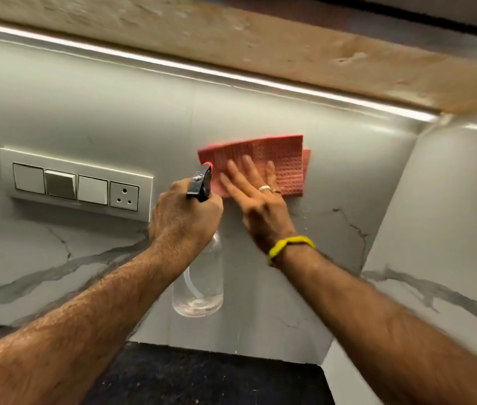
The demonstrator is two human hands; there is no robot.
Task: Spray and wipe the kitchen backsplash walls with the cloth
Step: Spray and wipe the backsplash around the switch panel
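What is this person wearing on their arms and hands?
Both forearms are bare, with no sleeves in view. The right hand has a pale ring and a thinner ring, with a yellow band round the wrist. The left hand wears nothing visible.

A dark, speckled kitchen surface (202, 375) runs along the bottom of the view, meeting the pale marble-veined backsplash (85, 112) at the rear and a second veined wall panel (436, 229) at the right corner. The visible strip of the surface, partly hidden behind two forearms, appears to carry nothing.
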